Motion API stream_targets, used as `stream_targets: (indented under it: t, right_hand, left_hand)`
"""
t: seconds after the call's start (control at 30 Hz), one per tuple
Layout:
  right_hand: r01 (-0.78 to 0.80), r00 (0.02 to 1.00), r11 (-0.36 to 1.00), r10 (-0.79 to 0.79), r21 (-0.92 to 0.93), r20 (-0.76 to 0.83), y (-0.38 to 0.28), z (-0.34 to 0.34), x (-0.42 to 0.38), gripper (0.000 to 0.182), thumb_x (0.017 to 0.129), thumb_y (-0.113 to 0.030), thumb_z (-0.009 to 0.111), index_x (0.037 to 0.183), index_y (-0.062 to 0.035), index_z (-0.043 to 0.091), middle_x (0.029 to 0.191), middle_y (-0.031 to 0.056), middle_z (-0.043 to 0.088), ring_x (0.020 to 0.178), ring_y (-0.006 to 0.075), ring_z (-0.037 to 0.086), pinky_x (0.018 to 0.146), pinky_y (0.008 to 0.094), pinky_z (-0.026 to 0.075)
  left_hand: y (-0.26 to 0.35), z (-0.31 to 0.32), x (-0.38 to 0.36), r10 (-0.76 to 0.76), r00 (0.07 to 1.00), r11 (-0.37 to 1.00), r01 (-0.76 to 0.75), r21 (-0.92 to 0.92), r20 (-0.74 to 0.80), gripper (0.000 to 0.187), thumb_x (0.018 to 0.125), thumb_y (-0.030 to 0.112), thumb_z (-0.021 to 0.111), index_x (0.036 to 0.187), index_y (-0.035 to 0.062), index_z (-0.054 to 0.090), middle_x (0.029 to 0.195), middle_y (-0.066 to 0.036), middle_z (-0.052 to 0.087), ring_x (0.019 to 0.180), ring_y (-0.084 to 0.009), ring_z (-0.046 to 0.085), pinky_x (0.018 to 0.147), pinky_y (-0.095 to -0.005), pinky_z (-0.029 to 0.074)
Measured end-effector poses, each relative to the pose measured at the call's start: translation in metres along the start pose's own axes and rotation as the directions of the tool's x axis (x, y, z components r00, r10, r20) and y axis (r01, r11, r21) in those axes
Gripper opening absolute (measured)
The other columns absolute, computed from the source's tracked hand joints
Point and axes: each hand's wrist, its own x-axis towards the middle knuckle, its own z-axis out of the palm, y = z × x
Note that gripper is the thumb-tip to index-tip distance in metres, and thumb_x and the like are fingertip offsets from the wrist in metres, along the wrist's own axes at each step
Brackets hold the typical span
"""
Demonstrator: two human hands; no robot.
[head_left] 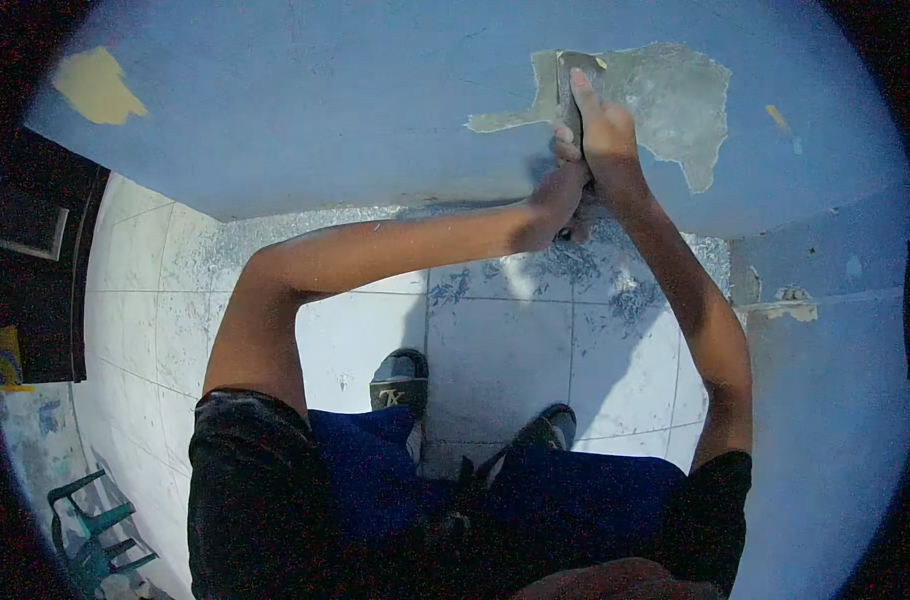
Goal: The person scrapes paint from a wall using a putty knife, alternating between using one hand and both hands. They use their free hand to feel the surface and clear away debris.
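Note:
Both my hands are at a dark, flat scraper (572, 100) pressed against the blue wall (355, 110). My right hand (611, 145) grips it from the right, one finger stretched along its face. Lower down, my left hand (558, 190) is closed around the handle end, which the hands mostly hide. The scraper's upper end lies over a bare grey patch (685, 105) with ragged paint edges. A narrow strip of the patch reaches out to the left of the tool.
Paint flakes (625, 300) litter the white tiled floor (495, 350) along the wall's foot. My sandalled feet stand below. A yellowish patch (100, 87) marks the wall at left. A green plastic chair (100, 530) lies at lower left, near a dark wooden frame (50, 300).

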Motion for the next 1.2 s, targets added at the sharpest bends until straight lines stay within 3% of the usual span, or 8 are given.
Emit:
stream_targets:
  t: [0.23, 0.4, 0.53, 0.73, 0.87, 1.07, 1.13, 1.2]
  right_hand:
    - [0.244, 0.967, 0.969, -0.245, 0.025, 0.063, 0.006, 0.0, 0.006, 0.042, 0.092, -0.04, 0.048, 0.071, -0.0033, 0.051, 0.05, 0.0013, 0.044, 0.042, 0.0096, 0.044, 0.039, 0.0246, 0.035]
    - [0.418, 0.901, 0.838, -0.432, -0.351, 0.04, 0.046, -0.014, 0.034, 0.045, 0.091, -0.042, 0.048, 0.068, -0.0028, 0.052, 0.055, 0.004, 0.049, 0.045, 0.0096, 0.046, 0.042, 0.0235, 0.036]
    - [-0.023, 0.999, 0.999, 0.022, 0.028, 0.041, -0.002, -0.003, 0.004, 0.051, 0.09, -0.045, 0.05, 0.061, -0.0022, 0.054, 0.062, 0.0075, 0.055, 0.05, 0.0106, 0.051, 0.044, 0.025, 0.039]
    - [0.213, 0.939, 0.893, -0.299, -0.396, -0.169, 0.035, 0.004, 0.014, 0.055, 0.089, -0.046, 0.048, 0.063, 0.001, 0.058, 0.05, 0.0059, 0.052, 0.045, 0.0149, 0.051, 0.045, 0.0298, 0.041]
    - [-0.052, 0.999, 0.995, 0.053, 0.09, -0.011, -0.004, 0.003, 0.0, 0.05, 0.09, -0.042, 0.049, 0.076, 0.0048, 0.06, 0.057, 0.0072, 0.055, 0.048, 0.0198, 0.054, 0.05, 0.0342, 0.044]
    - [0.243, 0.969, 0.939, -0.248, -0.245, 0.011, 0.018, -0.001, 0.014, 0.04, 0.092, -0.035, 0.048, 0.085, 0.0021, 0.061, 0.06, 0.0063, 0.057, 0.049, 0.0144, 0.053, 0.049, 0.0287, 0.043]
    - [0.132, 0.989, 0.987, -0.138, 0.092, 0.062, 0.008, 0.001, 0.005, 0.047, 0.089, -0.041, 0.052, 0.076, 0.0033, 0.061, 0.059, 0.0064, 0.057, 0.05, 0.0128, 0.054, 0.049, 0.0276, 0.043]
    - [0.093, 0.994, 0.995, -0.09, 0.039, -0.061, 0.025, 0.004, 0.006, 0.049, 0.087, -0.043, 0.053, 0.072, 0.0031, 0.06, 0.057, 0.0062, 0.056, 0.05, 0.0119, 0.053, 0.048, 0.0266, 0.042]
  left_hand:
    - [-0.002, 0.0, -0.001, -0.009, 0.999, 1.0, 0.009, -0.01, -0.033, 0.057, 0.09, 0.061, 0.016, 0.086, 0.0125, 0.044, 0.059, -0.002, 0.045, 0.043, -0.0143, 0.041, 0.038, -0.0294, 0.033]
    - [-0.007, -0.005, 0.005, -0.007, 0.999, 1.0, 0.007, -0.002, -0.052, 0.057, 0.09, 0.062, 0.015, 0.087, 0.0126, 0.044, 0.058, -0.002, 0.045, 0.042, -0.0142, 0.042, 0.038, -0.0294, 0.033]
    - [-0.007, -0.007, 0.003, -0.041, 0.998, 0.999, 0.04, -0.02, -0.043, 0.058, 0.09, 0.062, 0.015, 0.088, 0.0127, 0.044, 0.057, -0.002, 0.045, 0.042, -0.0142, 0.042, 0.037, -0.0294, 0.033]
    - [-0.011, -0.015, 0.002, -0.029, 0.995, 1.0, 0.029, -0.001, -0.09, 0.058, 0.089, 0.063, 0.014, 0.088, 0.0128, 0.044, 0.057, -0.002, 0.045, 0.041, -0.0142, 0.042, 0.037, -0.0295, 0.033]
    - [-0.007, -0.018, 0.003, -0.068, 0.996, 0.998, 0.067, -0.008, -0.054, 0.059, 0.089, 0.063, 0.013, 0.089, 0.013, 0.044, 0.056, -0.003, 0.045, 0.041, -0.0142, 0.042, 0.037, -0.0295, 0.034]
    - [-0.016, -0.009, 0.014, 0.038, 0.992, 0.998, -0.043, -0.036, -0.119, 0.061, 0.089, 0.064, 0.011, 0.091, 0.0129, 0.044, 0.054, -0.003, 0.044, 0.041, -0.0146, 0.043, 0.037, -0.0301, 0.034]
    - [-0.008, -0.009, 0.016, 0.0, 0.992, 0.999, -0.005, -0.043, -0.123, 0.062, 0.088, 0.064, 0.011, 0.093, 0.0123, 0.044, 0.056, -0.004, 0.045, 0.043, -0.0153, 0.044, 0.039, -0.0306, 0.035]
    - [-0.003, -0.01, 0.014, -0.017, 0.991, 0.999, 0.012, -0.037, -0.13, 0.063, 0.088, 0.064, 0.01, 0.095, 0.0116, 0.044, 0.058, -0.005, 0.046, 0.045, -0.016, 0.044, 0.04, -0.0311, 0.036]
